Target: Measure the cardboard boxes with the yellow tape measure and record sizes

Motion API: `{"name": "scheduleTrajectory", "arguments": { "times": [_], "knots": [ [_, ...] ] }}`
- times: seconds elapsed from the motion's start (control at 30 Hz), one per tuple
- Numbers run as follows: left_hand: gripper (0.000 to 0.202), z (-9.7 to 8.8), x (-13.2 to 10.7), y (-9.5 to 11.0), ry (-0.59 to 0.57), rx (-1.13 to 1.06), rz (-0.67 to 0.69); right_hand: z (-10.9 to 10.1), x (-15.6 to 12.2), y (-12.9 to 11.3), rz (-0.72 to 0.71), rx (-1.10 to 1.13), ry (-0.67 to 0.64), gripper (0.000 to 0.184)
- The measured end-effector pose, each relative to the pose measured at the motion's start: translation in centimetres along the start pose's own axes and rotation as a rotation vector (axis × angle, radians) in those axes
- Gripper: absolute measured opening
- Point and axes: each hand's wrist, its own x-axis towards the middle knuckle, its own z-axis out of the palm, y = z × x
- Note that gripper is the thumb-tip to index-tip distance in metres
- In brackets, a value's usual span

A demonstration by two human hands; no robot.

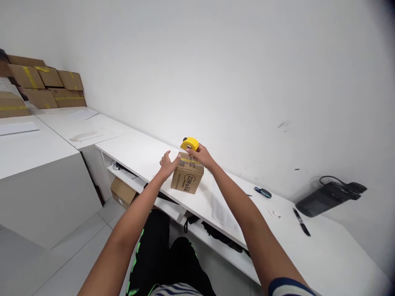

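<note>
A yellow tape measure (190, 143) is in my right hand (202, 155), held just above the far top edge of a small cardboard box (187, 176). The box stands upright on the white table (142, 150), with dark print on its side and yellow tape across its top. My left hand (169, 164) is at the box's left upper edge, fingers apart and thumb toward the box top. Whether the thumb touches the cardboard I cannot tell. No blade can be made out clearly coming from the tape measure.
Right of the box lie a printed sheet (222, 207), a dark blue object (263, 192), a black-and-silver pen-like object (301, 222) and a black bottle (327, 198). Taped cartons (69, 98) are stacked at the far left. Under the tabletop, a shelf (168, 207) holds dark items.
</note>
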Motion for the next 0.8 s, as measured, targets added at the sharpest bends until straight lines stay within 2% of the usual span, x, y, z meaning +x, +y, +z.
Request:
{"name": "scheduleTrajectory", "arguments": {
  "times": [0.07, 0.17, 0.27, 0.4, 0.5, 0.8],
  "knots": [
    [0.093, 0.8, 0.0, -2.0, -0.143, -0.081, -0.042, -0.3, 0.9, 0.9, 0.03, -0.047, -0.069, 0.046],
    [0.099, 2.2, -0.4, -3.9, -0.277, -0.312, -0.06, 0.0, 1.4, 2.0, 0.032, -0.115, -0.156, 0.044],
    [0.093, 3.0, -0.7, -4.5, -0.26, -0.415, -0.033, 0.6, 1.3, 2.5, 0.056, -0.184, -0.185, 0.045],
    [0.079, 3.1, -1.2, -4.1, -0.267, -0.44, 0.016, 0.6, 1.4, 2.3, 0.049, -0.258, -0.199, 0.045],
    [0.067, 3.2, -1.3, -3.9, -0.201, -0.43, 0.042, 0.4, 1.5, 1.9, 0.025, -0.259, -0.234, 0.044],
    [0.059, 3.5, -1.8, -3.5, -0.158, -0.389, 0.001, 1.0, 2.0, 2.2, 0.006, -0.238, -0.251, 0.042]
  ]
}}
